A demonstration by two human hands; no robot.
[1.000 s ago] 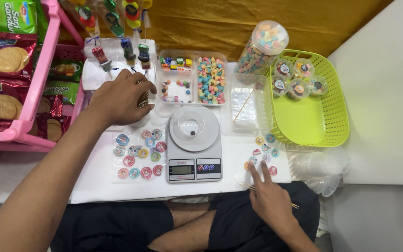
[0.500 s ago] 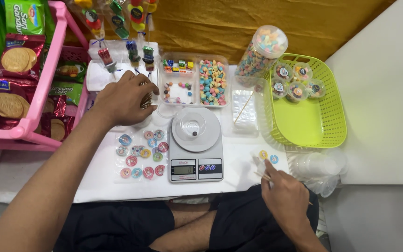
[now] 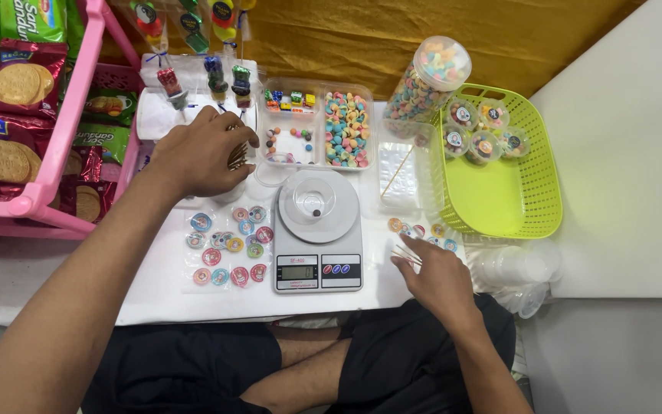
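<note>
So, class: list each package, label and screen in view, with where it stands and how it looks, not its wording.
Biscuit packets: far left in the pink rack, red, biscuit pictures.
Green packets: top left.
Scale screen: centre, small grey rectangle.
Round stickers: sheet left of the scale, multicoloured.
Labelled cups: green basket, right.

We have one head-worn view, looking steeply down and close on the table [image 3: 155, 295]; our crossed legs fill the frame's bottom edge.
</note>
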